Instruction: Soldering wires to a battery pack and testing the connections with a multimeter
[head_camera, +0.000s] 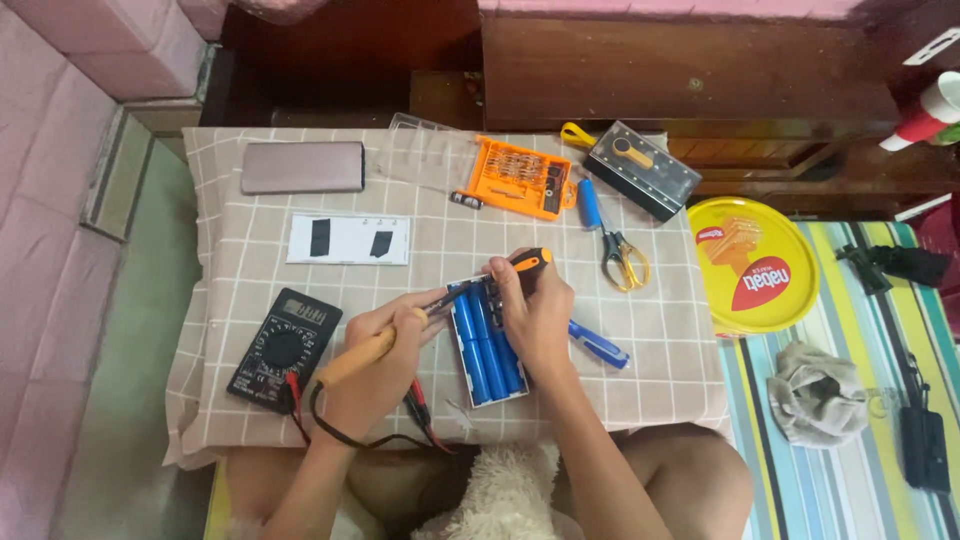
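My left hand (378, 365) grips a soldering iron (360, 358) with a tan handle, its tip pointing right toward the top of a battery pack (487, 345). The pack is a white tray holding several blue cylindrical cells, lying on a checked cloth (440, 240). My right hand (533, 315) rests over the pack's upper right and holds an orange and black screwdriver (527, 262) against the pack's top edge. The iron's black cord loops below my left wrist.
A black multimeter (284, 350) with red and black leads lies left. Behind are a grey power bank shell (302, 167), a white card (348, 239), an orange bit set (520, 178), a black box (640, 170), scissors (620, 250), a blue screwdriver (598, 345). A yellow tin lid (752, 265) sits right.
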